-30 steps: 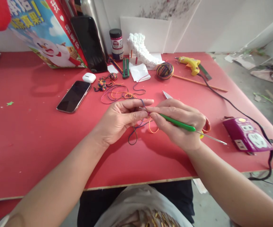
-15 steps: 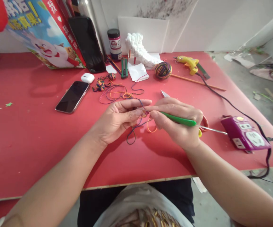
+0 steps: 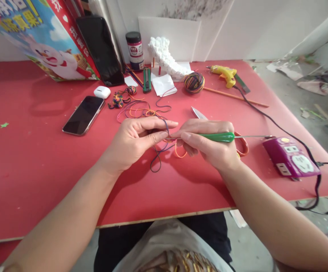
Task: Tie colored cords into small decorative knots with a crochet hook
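My right hand (image 3: pixel 212 141) is closed around the green handle of a crochet hook (image 3: pixel 219 137), whose thin metal shaft sticks out to the right. The hook's other end points left to the fingertips of my left hand (image 3: pixel 141 139). That hand pinches multicoloured yarn (image 3: pixel 165 124) between thumb and fingers, and a strand runs over its index finger. The small worked piece between my hands is mostly hidden by fingers. Loose yarn loops hang below and lie behind on the red table. Scissors (image 3: pixel 199 112) lie partly under my right hand.
Behind are a yarn ball (image 3: pixel 193 82), a white textured model (image 3: pixel 166 56), a jar (image 3: pixel 134 51), a green cutter (image 3: pixel 146 80) and a glue gun (image 3: pixel 223 73). A phone (image 3: pixel 83 115) lies left; a purple power strip (image 3: pixel 291 156) sits right, its cord trailing over the table edge.
My right hand has turned the crochet hook from a slant to nearly level, its free end rising. The view has shifted slightly. My left hand keeps pinching the yarn.
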`<action>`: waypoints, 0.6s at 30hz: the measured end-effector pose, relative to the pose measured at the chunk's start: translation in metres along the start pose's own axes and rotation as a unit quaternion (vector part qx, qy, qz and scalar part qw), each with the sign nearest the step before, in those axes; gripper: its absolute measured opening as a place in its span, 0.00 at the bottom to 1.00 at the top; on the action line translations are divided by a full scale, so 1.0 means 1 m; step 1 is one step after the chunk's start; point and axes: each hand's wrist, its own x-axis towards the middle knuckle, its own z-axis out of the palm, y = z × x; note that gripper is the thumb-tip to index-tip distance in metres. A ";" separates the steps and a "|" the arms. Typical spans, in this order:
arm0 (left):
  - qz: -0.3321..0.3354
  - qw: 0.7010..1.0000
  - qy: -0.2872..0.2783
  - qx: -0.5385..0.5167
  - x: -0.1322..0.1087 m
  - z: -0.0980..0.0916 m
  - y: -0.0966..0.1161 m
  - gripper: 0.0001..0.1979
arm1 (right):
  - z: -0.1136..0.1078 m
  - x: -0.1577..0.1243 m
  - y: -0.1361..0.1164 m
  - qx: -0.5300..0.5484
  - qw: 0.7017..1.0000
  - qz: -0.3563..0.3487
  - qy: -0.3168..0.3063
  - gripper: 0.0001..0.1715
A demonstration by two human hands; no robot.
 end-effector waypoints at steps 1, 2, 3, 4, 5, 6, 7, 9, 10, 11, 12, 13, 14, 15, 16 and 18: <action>0.010 1.000 0.004 0.010 0.000 0.001 0.001 0.09 | 0.000 0.001 -0.002 -0.018 1.000 -0.009 0.000 0.08; 0.018 1.000 0.009 0.022 0.000 0.002 0.002 0.08 | 0.000 0.001 -0.003 -0.038 0.999 -0.019 0.001 0.09; 0.024 0.999 0.014 0.036 -0.001 0.003 0.003 0.08 | 0.000 0.002 -0.005 -0.057 0.998 -0.033 0.002 0.10; 0.029 0.998 0.019 0.051 -0.001 0.003 0.004 0.08 | 0.000 0.003 -0.006 -0.075 0.996 -0.049 0.002 0.10; 0.035 0.997 0.025 0.067 -0.001 0.004 0.004 0.08 | 0.000 0.003 -0.006 -0.093 0.994 -0.065 0.001 0.11; 0.041 0.995 0.030 0.081 -0.001 0.004 0.004 0.08 | 0.001 0.003 -0.006 -0.111 0.990 -0.081 0.000 0.11; 0.047 0.994 0.033 0.092 0.000 0.003 0.004 0.08 | 0.001 0.002 -0.006 -0.130 0.987 -0.095 0.001 0.11; 0.055 0.992 0.037 0.108 0.001 0.003 0.002 0.07 | 0.002 0.001 -0.005 -0.161 0.980 -0.118 0.009 0.11; 0.055 0.991 0.039 0.112 0.001 0.002 0.001 0.07 | 0.003 0.001 -0.004 -0.174 0.977 -0.126 0.013 0.11; 0.053 0.991 0.043 0.114 0.002 0.002 0.000 0.06 | 0.004 0.000 -0.003 -0.185 0.974 -0.132 0.017 0.11; 0.048 0.991 0.047 0.114 0.002 0.002 0.000 0.05 | 0.005 0.000 -0.002 -0.193 0.971 -0.137 0.021 0.11; 0.043 0.992 0.050 0.111 0.002 0.002 -0.001 0.04 | 0.005 -0.001 -0.001 -0.200 0.970 -0.139 0.024 0.11; 0.037 0.992 0.055 0.106 0.003 0.002 -0.001 0.04 | 0.005 -0.001 0.000 -0.206 0.968 -0.140 0.028 0.11; 0.031 0.993 0.059 0.098 0.003 0.003 -0.002 0.04 | 0.006 -0.001 0.001 -0.211 0.967 -0.140 0.032 0.11; 0.024 0.994 0.063 0.089 0.003 0.003 -0.002 0.04 | 0.006 -0.001 0.001 -0.215 0.966 -0.141 0.036 0.11; 0.006 0.996 0.069 0.062 0.003 0.005 -0.003 0.08 | 0.005 -0.001 0.001 -0.222 0.964 -0.140 0.039 0.11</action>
